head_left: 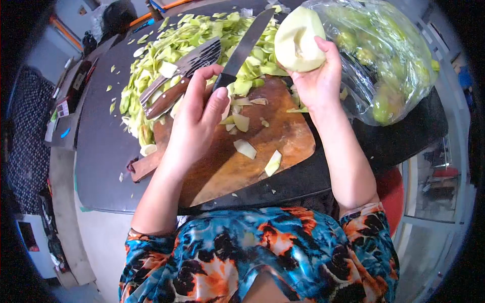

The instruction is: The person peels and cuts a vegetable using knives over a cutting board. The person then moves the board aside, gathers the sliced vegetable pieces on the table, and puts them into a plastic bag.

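Note:
My left hand (201,98) is closed round the black handle of a knife (249,44), its blade slanting up and away over the peels. My right hand (323,70), palm up, grips a large peeled pale-green fruit (301,40) with a hollow in its near face. The knife tip is close to the fruit's left side, apart from it. Below both hands lies a wooden cutting board (283,134) with several pale scraps on it. Just beyond my left hand, a wide-bladed knife with a wooden handle (169,100) rests on the peelings.
A big heap of green peels and slices (151,65) covers the far left of the dark table (101,166). At the right, a clear plastic bag (399,65) holds several green fruits. A red seat (390,197) shows beneath the table's right edge.

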Tool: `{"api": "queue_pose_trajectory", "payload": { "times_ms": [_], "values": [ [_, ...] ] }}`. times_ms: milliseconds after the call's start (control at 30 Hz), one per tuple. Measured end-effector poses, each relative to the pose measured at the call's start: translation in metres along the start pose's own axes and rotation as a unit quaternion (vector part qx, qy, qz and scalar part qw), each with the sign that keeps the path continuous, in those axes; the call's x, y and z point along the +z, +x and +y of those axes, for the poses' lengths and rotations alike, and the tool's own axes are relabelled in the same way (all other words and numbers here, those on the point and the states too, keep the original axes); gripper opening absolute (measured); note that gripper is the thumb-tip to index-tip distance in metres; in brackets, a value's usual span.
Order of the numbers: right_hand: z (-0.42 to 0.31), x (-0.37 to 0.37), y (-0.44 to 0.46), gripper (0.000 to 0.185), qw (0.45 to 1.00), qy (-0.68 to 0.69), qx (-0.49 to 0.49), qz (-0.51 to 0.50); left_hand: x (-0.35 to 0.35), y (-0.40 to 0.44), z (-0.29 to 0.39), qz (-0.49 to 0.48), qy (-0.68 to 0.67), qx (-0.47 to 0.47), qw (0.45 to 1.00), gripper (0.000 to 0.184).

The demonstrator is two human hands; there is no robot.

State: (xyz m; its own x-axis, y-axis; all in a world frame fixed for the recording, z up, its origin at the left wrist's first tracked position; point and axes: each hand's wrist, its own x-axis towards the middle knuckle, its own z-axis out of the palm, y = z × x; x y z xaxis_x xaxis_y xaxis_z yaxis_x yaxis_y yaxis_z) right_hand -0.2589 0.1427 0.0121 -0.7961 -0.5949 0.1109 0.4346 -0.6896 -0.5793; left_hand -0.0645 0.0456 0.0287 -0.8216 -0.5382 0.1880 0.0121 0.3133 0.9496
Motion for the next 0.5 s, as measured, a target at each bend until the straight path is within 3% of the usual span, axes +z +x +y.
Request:
{"api": "queue_pose_trajectory", "payload": {
  "times_ms": [167, 400, 500],
  "values": [
    [0.003, 0.006, -0.002, 0.051, 0.997, 0.067, 0.032, -0.002, 0.003, 0.001, -0.003, -0.017, 0.190, 0.042, 0.981, 0.024],
    [0.004, 0.014, -0.011, 0.052, 0.997, 0.074, 0.004, -0.030, 0.004, 0.000, 0.008, 0.012, 0.271, 0.041, 0.962, 0.023],
    [0.005, 0.016, -0.011, 0.053, 0.998, 0.050, 0.002, -0.024, 0.005, 0.001, -0.002, 0.029, 0.295, 0.114, 0.948, 0.021]
  ]
}}
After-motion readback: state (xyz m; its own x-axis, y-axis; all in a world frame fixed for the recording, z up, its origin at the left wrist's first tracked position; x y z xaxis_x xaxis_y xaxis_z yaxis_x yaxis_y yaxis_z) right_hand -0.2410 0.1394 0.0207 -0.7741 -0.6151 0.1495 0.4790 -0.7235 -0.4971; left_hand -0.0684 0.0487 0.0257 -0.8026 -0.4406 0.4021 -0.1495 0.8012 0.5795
